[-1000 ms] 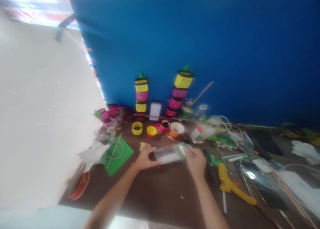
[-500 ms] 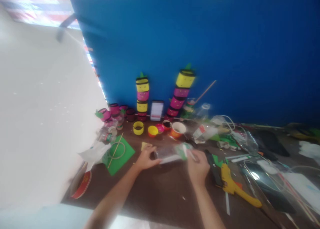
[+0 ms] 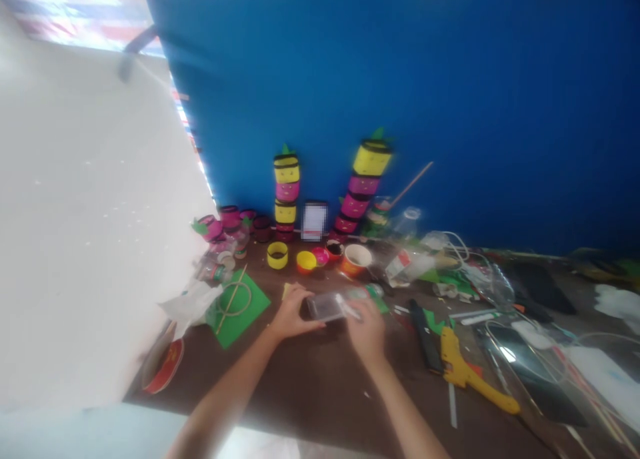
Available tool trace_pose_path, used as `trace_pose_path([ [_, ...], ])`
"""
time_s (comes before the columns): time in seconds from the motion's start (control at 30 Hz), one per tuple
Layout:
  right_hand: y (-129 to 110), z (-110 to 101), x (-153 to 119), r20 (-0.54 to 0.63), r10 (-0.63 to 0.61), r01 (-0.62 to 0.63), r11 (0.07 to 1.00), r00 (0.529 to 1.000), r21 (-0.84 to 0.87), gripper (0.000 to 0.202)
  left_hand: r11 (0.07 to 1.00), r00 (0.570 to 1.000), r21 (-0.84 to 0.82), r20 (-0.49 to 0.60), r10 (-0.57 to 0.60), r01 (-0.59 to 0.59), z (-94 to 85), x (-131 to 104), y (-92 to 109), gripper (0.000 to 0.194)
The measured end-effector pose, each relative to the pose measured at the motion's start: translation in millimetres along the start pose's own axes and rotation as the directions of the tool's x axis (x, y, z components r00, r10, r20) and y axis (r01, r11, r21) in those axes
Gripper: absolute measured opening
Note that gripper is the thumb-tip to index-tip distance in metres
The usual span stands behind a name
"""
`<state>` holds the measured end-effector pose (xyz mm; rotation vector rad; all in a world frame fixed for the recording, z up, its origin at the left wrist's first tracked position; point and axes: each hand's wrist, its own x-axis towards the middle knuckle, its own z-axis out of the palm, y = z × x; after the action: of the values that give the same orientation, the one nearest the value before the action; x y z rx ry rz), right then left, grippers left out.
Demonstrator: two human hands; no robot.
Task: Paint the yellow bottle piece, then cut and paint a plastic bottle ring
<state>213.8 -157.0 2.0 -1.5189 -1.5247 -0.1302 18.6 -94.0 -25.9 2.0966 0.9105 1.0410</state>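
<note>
A clear plastic bottle (image 3: 327,307) lies on its side between my hands, with green and white parts toward its right end. My left hand (image 3: 291,313) is closed around its left end, thumb along the near side. My right hand (image 3: 367,329) pinches a small white tool (image 3: 346,307) against the bottle's middle. Blur hides what kind of tool it is. Behind my right hand, a green piece (image 3: 381,303) shows on the brown table (image 3: 320,385).
Yellow and pink ringed towers (image 3: 287,191) stand by the blue board (image 3: 300,65). Small cups, including a paper cup (image 3: 357,259), sit before them. On the left lies a green sheet (image 3: 245,309); on the right, a yellow glue gun (image 3: 465,369) and a dark phone-like slab (image 3: 535,379).
My right hand has moved left along the bottle, bringing the white tool from near the right end to its middle. My left hand stays at the left end.
</note>
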Motion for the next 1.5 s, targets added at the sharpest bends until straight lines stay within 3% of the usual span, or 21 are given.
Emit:
trace_pose_path([
  [0.1,-9.2,-0.3,-0.6,-0.038,0.025,-0.025,1.0,0.999,0.0,0.018,1.0,1.0,0.013,-0.012,-0.007,0.007,-0.2,1.3,-1.0,0.061],
  [0.33,-23.8,22.1,-3.7,0.173,-0.057,0.053,0.998,0.983,0.029,0.017,1.0,0.999,0.002,-0.036,0.007,-0.007,1.4,2.2,-0.3,0.062],
  [0.53,-25.2,20.6,2.0,0.171,-0.001,0.0,1.0,0.985,0.011,0.018,0.999,0.999,0.0,-0.036,-0.041,0.041,1.8,2.4,-1.1,0.06],
  [0.83,-30.5,25.4,2.2,0.295,-0.015,0.011,1.0,0.955,0.013,0.022,0.999,0.999,-0.002,-0.034,-0.04,0.04,2.6,2.7,-2.2,0.056],
  [1.2,-16.3,18.0,2.0,0.136,0.068,-0.047,0.987,0.988,-0.152,0.024,0.996,0.996,0.019,-0.018,-0.088,0.088,2.3,1.2,-2.1,0.061],
  [1.5,-15.2,17.3,3.9,0.191,-0.11,0.148,0.969,0.975,-0.199,0.018,0.996,0.995,0.003,-0.03,-0.091,0.091,2.9,1.3,-2.9,0.062],
])
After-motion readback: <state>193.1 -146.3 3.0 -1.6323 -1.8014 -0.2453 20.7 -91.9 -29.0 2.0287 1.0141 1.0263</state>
